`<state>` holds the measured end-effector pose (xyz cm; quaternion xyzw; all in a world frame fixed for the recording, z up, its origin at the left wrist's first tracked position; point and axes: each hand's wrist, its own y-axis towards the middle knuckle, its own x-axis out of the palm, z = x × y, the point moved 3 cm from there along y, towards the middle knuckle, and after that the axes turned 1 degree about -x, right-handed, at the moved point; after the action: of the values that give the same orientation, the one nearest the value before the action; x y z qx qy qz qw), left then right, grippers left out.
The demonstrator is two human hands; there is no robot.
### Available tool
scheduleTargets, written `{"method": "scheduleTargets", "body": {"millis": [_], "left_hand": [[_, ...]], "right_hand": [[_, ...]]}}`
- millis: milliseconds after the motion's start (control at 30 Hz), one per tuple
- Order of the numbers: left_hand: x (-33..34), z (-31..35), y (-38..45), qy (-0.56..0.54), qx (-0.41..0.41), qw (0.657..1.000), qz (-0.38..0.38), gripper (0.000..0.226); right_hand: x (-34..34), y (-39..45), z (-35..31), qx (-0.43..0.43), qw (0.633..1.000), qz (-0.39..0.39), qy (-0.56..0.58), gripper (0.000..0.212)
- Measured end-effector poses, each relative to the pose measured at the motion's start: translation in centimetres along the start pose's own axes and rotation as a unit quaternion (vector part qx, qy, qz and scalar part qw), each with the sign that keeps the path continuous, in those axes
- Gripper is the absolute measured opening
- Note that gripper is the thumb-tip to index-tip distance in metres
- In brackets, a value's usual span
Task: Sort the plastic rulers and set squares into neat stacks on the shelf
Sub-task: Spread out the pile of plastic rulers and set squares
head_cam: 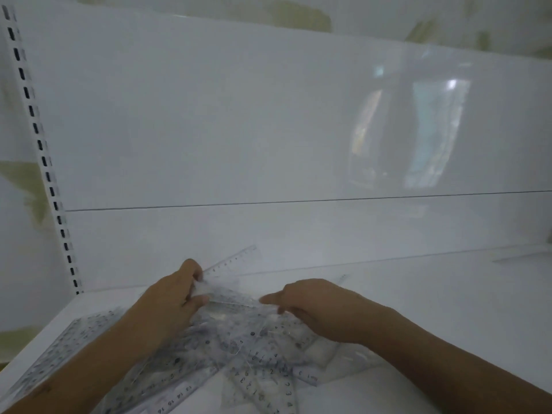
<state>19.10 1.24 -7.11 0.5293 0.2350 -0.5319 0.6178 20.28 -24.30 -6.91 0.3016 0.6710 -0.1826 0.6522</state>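
A loose pile of clear plastic rulers and set squares (239, 351) lies on the white shelf (433, 318) in front of me. My left hand (170, 300) pinches the end of a clear ruler (230, 298) between thumb and fingers, just above the pile. My right hand (313, 306) grips the other end of that ruler, index finger pointing left along it. Another clear ruler (233, 259) lies slanted behind my left hand, toward the back panel. A row of rulers (59, 351) lies along the shelf's left edge.
The shelf's glossy white back panel (268, 130) rises close behind the pile. A slotted upright (44, 156) runs down the left side. A pale flat object (519, 255) lies at the far right against the back panel. Bare shelf surface stretches to the right of my hands.
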Motion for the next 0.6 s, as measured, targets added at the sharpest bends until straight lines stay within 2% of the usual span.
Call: {"method": "scheduleTargets", "body": {"millis": [133,267,333,467,567,600], "left_hand": [[-1.5,0.8,-0.2,0.005,-0.011,1.000,0.026,0.021],[-1.4,4.5,0.4,-0.042,-0.001,0.999,-0.014,0.018],[-0.8,8.6,1.4,-0.042,0.044,0.997,-0.040,0.017],[0.3,17.6,3.5,-0.079,0.098,0.991,-0.050,0.009],[3.5,25.5,4.5,-0.118,0.132,0.981,-0.086,0.027],[4.9,28.3,4.4,-0.125,0.144,0.977,-0.096,0.025]], "right_hand": [[-1.0,-0.7,-0.1,-0.016,0.999,-0.016,-0.026,0.040],[-4.2,-5.4,1.6,0.010,0.997,0.031,-0.074,0.041],[-5.7,-9.2,3.9,0.049,0.991,0.048,-0.117,0.043],[-8.3,-18.3,7.5,0.115,0.984,0.061,-0.124,0.044],[-9.6,-27.3,10.9,0.166,0.976,0.073,-0.117,0.043],[-10.2,-30.4,12.0,0.184,0.974,0.071,-0.109,0.043]]}}
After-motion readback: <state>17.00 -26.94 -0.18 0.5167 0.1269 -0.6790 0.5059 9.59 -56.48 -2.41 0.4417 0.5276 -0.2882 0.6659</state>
